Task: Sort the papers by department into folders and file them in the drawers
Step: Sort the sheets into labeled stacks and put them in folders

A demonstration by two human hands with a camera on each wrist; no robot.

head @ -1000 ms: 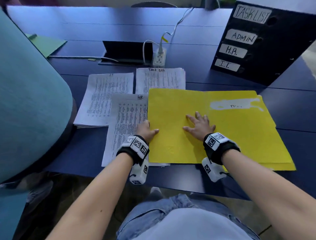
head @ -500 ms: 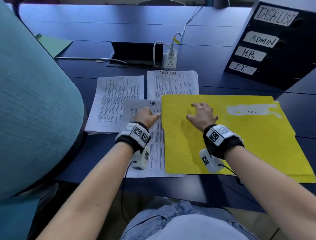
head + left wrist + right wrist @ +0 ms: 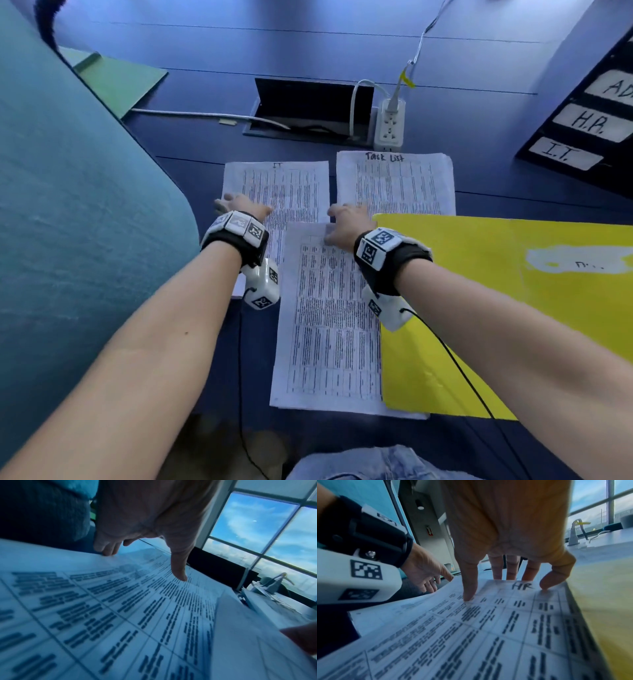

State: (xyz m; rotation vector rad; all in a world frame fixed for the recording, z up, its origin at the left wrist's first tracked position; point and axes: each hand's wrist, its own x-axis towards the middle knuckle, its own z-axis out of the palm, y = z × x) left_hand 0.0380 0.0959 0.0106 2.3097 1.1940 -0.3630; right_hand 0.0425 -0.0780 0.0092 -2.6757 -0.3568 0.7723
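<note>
Three piles of printed papers lie on the dark blue desk: the IT stack (image 3: 287, 185) at the back left, the Task List stack (image 3: 394, 181) beside it, and the HR sheets (image 3: 329, 325) nearest me. My left hand (image 3: 241, 205) rests on the IT stack's left side; its thumb (image 3: 179, 573) touches the page and its fingers (image 3: 106, 549) reach the left edge. My right hand (image 3: 346, 219) is spread on the top of the HR sheets (image 3: 505, 622), thumb (image 3: 468, 593) and little finger pressing down. A closed yellow folder (image 3: 479, 308) overlaps the HR sheets' right edge.
A black drawer unit (image 3: 582, 123) labelled H.R. and I.T. stands at the back right. A power strip (image 3: 388, 126) with cables and an open cable hatch (image 3: 308, 106) lie behind the papers. A green folder (image 3: 116, 78) lies far left. A teal chair back (image 3: 68, 205) crowds my left.
Both hands left the yellow folder and moved forward and left. The left hand went from the HR sheets to the IT stack; the right hand went to the top of the HR sheets.
</note>
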